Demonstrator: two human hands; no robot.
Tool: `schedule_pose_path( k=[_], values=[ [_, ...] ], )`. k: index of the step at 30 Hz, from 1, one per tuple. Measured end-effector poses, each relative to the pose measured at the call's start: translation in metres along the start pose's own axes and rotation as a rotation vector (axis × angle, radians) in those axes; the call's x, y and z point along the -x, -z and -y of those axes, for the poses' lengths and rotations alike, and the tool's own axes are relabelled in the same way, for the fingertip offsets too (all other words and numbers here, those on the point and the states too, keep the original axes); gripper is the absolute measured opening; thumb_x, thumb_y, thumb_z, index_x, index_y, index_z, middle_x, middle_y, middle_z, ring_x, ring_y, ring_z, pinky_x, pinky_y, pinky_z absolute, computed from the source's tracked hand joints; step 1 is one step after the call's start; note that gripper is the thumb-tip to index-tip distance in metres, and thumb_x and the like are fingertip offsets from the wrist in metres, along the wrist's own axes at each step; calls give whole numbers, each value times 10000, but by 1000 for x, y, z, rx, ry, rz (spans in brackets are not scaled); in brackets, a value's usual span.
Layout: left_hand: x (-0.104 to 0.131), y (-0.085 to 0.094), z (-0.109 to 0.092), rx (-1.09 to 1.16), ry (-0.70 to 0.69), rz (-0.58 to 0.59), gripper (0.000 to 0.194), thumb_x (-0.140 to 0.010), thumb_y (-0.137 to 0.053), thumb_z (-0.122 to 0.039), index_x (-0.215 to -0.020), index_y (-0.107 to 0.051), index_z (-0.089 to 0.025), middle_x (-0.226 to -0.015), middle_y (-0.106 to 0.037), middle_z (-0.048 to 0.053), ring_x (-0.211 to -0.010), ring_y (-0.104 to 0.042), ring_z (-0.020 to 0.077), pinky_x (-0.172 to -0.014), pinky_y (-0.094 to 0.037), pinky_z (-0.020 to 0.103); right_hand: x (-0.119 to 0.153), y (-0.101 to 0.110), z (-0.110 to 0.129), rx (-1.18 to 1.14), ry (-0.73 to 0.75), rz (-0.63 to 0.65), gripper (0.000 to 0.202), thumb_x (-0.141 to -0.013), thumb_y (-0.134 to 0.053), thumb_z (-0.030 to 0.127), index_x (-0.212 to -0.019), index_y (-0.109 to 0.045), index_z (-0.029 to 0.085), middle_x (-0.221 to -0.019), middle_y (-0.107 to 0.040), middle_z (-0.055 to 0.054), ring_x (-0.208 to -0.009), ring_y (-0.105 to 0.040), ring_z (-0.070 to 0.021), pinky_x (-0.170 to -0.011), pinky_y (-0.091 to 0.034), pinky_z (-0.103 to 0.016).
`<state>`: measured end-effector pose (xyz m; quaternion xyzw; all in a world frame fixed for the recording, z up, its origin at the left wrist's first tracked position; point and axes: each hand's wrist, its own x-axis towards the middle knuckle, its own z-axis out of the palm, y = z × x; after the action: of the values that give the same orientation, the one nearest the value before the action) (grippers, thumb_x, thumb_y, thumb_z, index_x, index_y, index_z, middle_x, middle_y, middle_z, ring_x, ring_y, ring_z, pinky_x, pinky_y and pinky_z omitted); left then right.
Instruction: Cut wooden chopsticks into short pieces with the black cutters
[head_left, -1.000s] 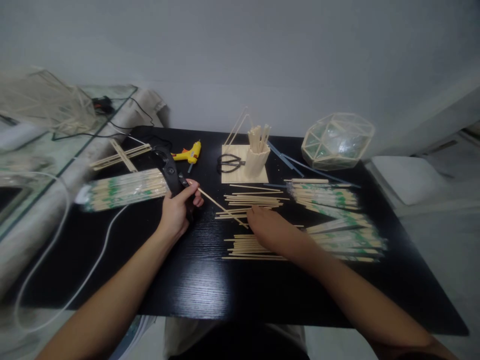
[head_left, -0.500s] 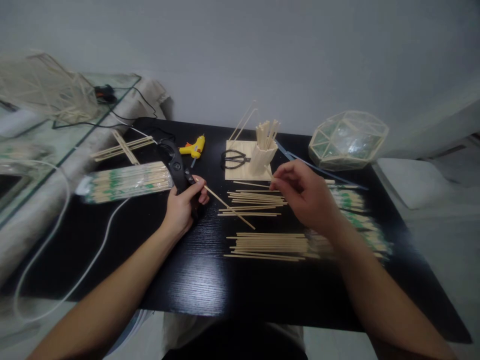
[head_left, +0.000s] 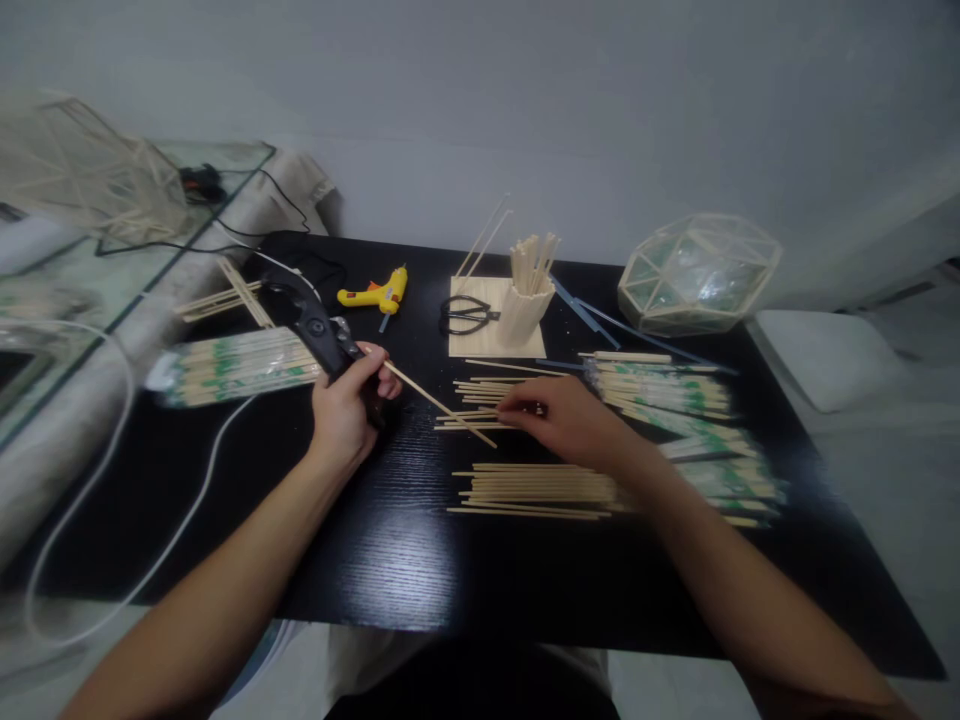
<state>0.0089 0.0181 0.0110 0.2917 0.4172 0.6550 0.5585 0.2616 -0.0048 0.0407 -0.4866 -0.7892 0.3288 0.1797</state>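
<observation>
My left hand (head_left: pixel 346 403) is closed round a black cutting tool (head_left: pixel 319 335), and a thin wooden stick (head_left: pixel 439 402) slants out from its fingertips toward the loose sticks. My right hand (head_left: pixel 551 415) has its fingers pinched together over the middle group of loose sticks (head_left: pixel 469 420); whether a stick is between them is too small to tell. Behind it a wooden holder (head_left: pixel 523 315) full of upright sticks stands on a light wooden board (head_left: pixel 469 347), beside black-handled scissors (head_left: pixel 469 314). Nearer me lies another row of sticks (head_left: pixel 532 487).
A yellow glue gun (head_left: pixel 382 294) lies behind my left hand. Packs of sticks lie left (head_left: pixel 240 367) and right (head_left: pixel 664 388). A faceted stick frame (head_left: pixel 697 275) stands at the back right. A white cable (head_left: pixel 214 480) loops across the left side.
My right hand has come down and left, from near the stick holder to the loose sticks. My left hand, with the black tool and the stick, has shifted slightly left.
</observation>
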Motion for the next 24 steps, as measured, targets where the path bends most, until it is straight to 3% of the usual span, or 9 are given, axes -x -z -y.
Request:
schedule_pose_path(
  k=[8,12,16,24],
  values=[
    [-3,0,-3,28,18,-44,179,-702,-769,-192,-736,-594,-172,-555,-528,-37,-476,-430,83,-474,-376,230,-4,-36,5,171,-8,209,50,-924,-741,155,-889,-777,164,-903,-766,-63,-854,-672,-203,-744,-417,-292],
    [-2,-1,-2,5,29,-49,224,-683,-798,-214,-753,-588,-180,-564,-527,-40,-481,-435,84,-479,-378,232,-4,-34,1,184,-3,164,89,-939,-741,212,-868,-743,158,-862,-737,-55,-797,-646,-194,-714,-413,-292],
    [-1,-2,-1,-4,25,-60,248,-673,-806,-220,-768,-580,-184,-565,-533,-39,-483,-439,87,-483,-380,234,-5,-31,-4,234,0,77,42,-958,-693,145,-966,-734,150,-978,-739,-85,-915,-658,-210,-808,-447,-314],
    [0,-2,0,-12,20,-57,245,-678,-801,-212,-770,-577,-182,-560,-530,-38,-483,-443,94,-483,-382,238,-4,-36,-7,413,-14,111,121,-1000,-631,155,-906,-706,139,-985,-683,-104,-935,-628,-221,-811,-448,-317]
  ],
)
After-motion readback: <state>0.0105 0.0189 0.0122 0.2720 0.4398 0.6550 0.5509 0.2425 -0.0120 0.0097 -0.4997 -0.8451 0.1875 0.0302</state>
